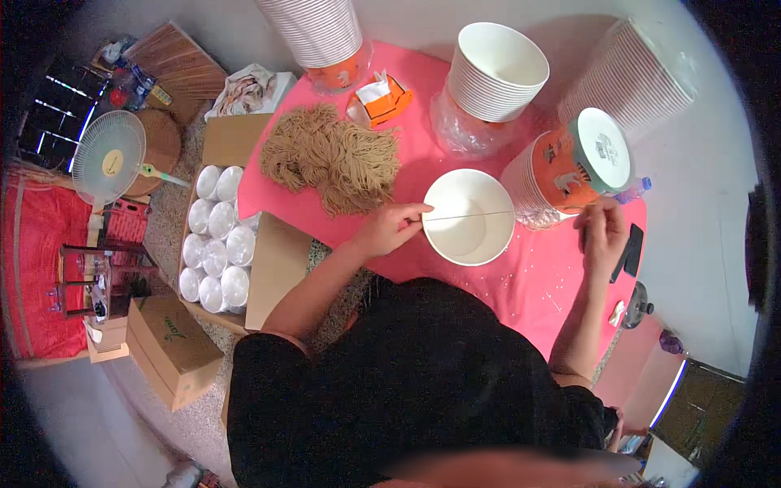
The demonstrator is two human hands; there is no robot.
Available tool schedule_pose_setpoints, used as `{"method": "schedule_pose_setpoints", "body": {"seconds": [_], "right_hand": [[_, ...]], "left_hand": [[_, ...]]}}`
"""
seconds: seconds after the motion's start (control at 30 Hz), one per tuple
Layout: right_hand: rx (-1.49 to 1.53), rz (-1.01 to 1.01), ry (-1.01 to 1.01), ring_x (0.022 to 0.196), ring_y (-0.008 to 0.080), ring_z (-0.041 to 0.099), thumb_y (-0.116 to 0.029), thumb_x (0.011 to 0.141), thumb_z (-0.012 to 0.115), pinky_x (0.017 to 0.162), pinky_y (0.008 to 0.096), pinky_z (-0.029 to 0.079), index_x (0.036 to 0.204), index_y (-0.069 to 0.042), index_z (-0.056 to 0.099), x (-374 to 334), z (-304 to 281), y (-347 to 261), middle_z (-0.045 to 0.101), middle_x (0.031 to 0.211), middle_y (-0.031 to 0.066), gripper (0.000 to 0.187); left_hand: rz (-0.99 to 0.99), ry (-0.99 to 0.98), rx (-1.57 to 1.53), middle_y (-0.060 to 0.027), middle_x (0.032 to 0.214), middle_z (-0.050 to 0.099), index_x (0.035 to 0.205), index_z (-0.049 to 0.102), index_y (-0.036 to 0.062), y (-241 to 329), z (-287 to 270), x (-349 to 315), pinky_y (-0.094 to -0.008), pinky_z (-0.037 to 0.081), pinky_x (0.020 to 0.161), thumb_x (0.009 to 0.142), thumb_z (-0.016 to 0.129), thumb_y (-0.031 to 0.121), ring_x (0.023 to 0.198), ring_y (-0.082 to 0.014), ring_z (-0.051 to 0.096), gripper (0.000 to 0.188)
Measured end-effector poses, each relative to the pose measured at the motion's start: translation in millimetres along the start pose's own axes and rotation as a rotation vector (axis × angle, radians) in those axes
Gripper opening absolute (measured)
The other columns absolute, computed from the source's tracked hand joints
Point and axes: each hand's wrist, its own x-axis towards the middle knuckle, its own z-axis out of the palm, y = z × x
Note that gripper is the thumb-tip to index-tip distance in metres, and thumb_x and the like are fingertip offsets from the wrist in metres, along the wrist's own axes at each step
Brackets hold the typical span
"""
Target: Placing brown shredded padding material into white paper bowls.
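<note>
A white paper bucket (460, 237) stands with its mouth up on the pink-covered table before me. My left hand (392, 231) is at its left rim, thumb and fingertips pinched on a thin brown string (472, 215). That string runs straight across the bucket's mouth to the right rim; past there I cannot follow it. My right hand (604, 237) is raised over the right side of the table with its fingers closed, and what they hold is too small to tell. Between bucket and right hand lies a tilted stack of orange-printed buckets (561, 172). A heap of brown strings (333, 154) lies at the left.
Nested white buckets (498, 73) stand at the back, with more stacks at the far left (313, 37) and far right (630, 77). An orange tissue pack (381, 99) is behind the strings. A carton (281, 264) of wrapped white rolls stands left; dark phone-like slabs (632, 254) lie right.
</note>
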Motion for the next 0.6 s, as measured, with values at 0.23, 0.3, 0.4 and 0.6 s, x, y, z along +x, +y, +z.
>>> {"method": "schedule_pose_setpoints", "body": {"seconds": [0.23, 0.3, 0.4, 0.6], "right_hand": [[-0.081, 0.092, 0.165, 0.056, 0.0057, 0.049, -0.008, 0.091, 0.051, 0.049, 0.0183, 0.037, 0.085, -0.002, 0.054, -7, -50, 33, 0.055, 0.069, 0.0011, 0.008], [-0.132, 0.073, 0.199, 0.059, 0.0058, 0.049, -0.006, 0.090, 0.051, 0.053, 0.0195, 0.039, 0.085, -0.002, 0.054, -11, -65, 49, 0.053, 0.069, 0.0002, 0.008], [-0.238, 0.111, 0.221, 0.059, 0.0056, 0.049, -0.006, 0.090, 0.050, 0.054, 0.0194, 0.039, 0.084, -0.001, 0.054, -16, -79, 57, 0.053, 0.069, 0.0003, 0.008], [-1.206, 0.150, 0.054, 0.065, 0.0282, 0.061, -0.017, 0.085, 0.056, 0.058, 0.0379, 0.047, 0.090, -0.006, 0.059, -21, -70, 35, 0.061, 0.073, 0.0102, 0.012]], "left_hand": [[-0.259, -0.179, -0.468, -0.0073, 0.081, 0.063, 0.115, 0.055, -0.0003, -3, -14, 2, -0.0266, 0.049, 0.064, 0.087, 0.052, 0.005, 0.069, -0.0136, 0.060, 0.029], [-0.303, -0.255, -0.544, -0.0074, 0.081, 0.063, 0.115, 0.054, -0.0008, -2, -23, 2, -0.0270, 0.049, 0.066, 0.088, 0.050, 0.006, 0.070, -0.0144, 0.060, 0.028], [-0.544, -0.284, -0.753, -0.0120, 0.089, 0.063, 0.114, 0.053, -0.0019, -6, -30, -2, -0.0327, 0.050, 0.076, 0.089, 0.048, 0.005, 0.083, -0.0199, 0.062, 0.026], [-0.521, -0.374, -1.268, -0.0139, 0.104, 0.061, 0.110, 0.053, -0.0013, 4, -35, -5, -0.0317, 0.048, 0.083, 0.087, 0.050, 0.004, 0.097, -0.0226, 0.061, 0.024]]}}
